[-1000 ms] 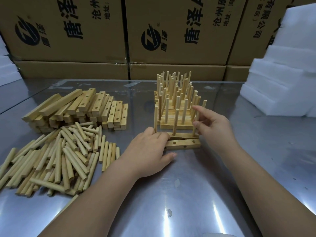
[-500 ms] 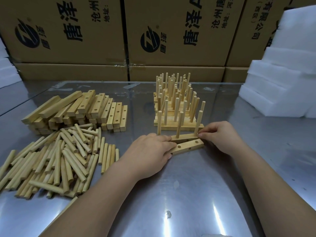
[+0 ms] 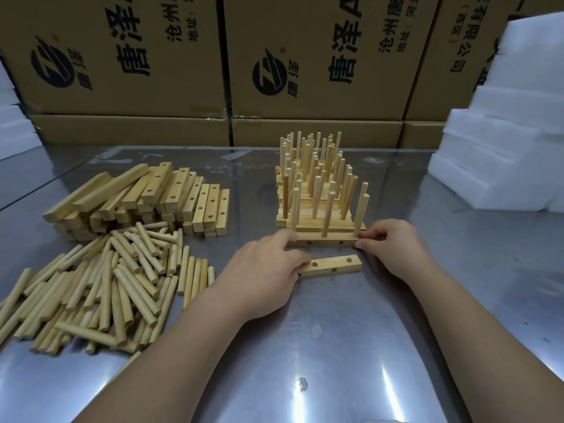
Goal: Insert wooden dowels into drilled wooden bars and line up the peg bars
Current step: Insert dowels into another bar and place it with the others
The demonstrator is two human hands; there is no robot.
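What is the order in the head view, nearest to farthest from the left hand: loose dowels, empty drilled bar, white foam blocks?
1. empty drilled bar, touching the left hand.
2. loose dowels, on its left.
3. white foam blocks, far right.

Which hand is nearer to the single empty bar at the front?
Left. The left hand rests on the left end of the empty bar; the right hand is beyond its right end, pinching the front peg bar.

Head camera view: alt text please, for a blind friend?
A person's left hand touches and right hand pinches the ends of a peg bar with three upright dowels, set against a cluster of finished peg bars. An empty drilled bar lies nearer; loose dowels and stacked bars lie left.
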